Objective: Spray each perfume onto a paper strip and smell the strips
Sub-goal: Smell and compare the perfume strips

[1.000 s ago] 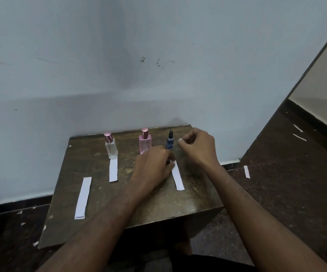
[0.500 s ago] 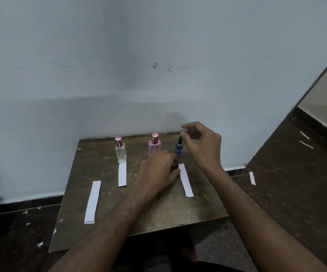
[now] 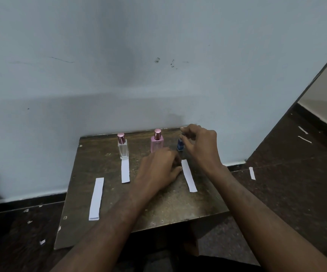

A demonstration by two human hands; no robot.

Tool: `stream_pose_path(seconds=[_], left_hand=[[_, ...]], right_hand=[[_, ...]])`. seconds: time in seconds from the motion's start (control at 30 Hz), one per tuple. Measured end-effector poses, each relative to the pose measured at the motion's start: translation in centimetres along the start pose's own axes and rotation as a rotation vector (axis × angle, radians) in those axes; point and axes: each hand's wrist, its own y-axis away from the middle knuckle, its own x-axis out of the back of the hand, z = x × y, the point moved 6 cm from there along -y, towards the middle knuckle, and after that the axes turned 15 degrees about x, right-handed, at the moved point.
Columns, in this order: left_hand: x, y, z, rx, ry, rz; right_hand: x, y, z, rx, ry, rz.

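Note:
Three perfume bottles stand in a row at the back of a small brown table: a clear bottle with a pink cap, a pink bottle, and a small blue bottle. My right hand hovers over the blue bottle, thumb and forefinger pinched at its top, seemingly on its small clear cap. My left hand lies curled on the table in front of the pink bottle, fingertips on the upper end of the right paper strip. Two more strips lie below the clear bottle and at the left.
The table stands against a pale blue wall. Dark floor surrounds it, with a loose strip on it to the right and small paper scraps to the left.
My right hand rose from beside the blue bottle to its top and pinched there. My left hand stayed at the strip's upper end. The camera shifted slightly left.

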Motion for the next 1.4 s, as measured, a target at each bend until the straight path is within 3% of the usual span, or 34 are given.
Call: stream_pose_path(seconds=[0.43, 0.7, 1.07, 1.4], left_hand=[[0.7, 1.2, 0.1, 0.005, -0.020, 0.012], [-1.2, 1.8, 0.8, 0.052, -0.086, 0.015], [-2.1, -0.8, 1.6, 0.154, -0.132, 0.061], [-2.6, -2.4, 2.3, 0.161, -0.130, 0.087]], right_hand=[[-0.2, 0.0, -0.1, -0.035, 0.015, -0.133], [3.6, 0.1, 0.7, -0.119, -0.078, 0.097], [4.7, 0.1, 2.5, -0.164, -0.084, 0.127], [3.7, 0.9, 3.8, -0.175, -0.038, 0.048]])
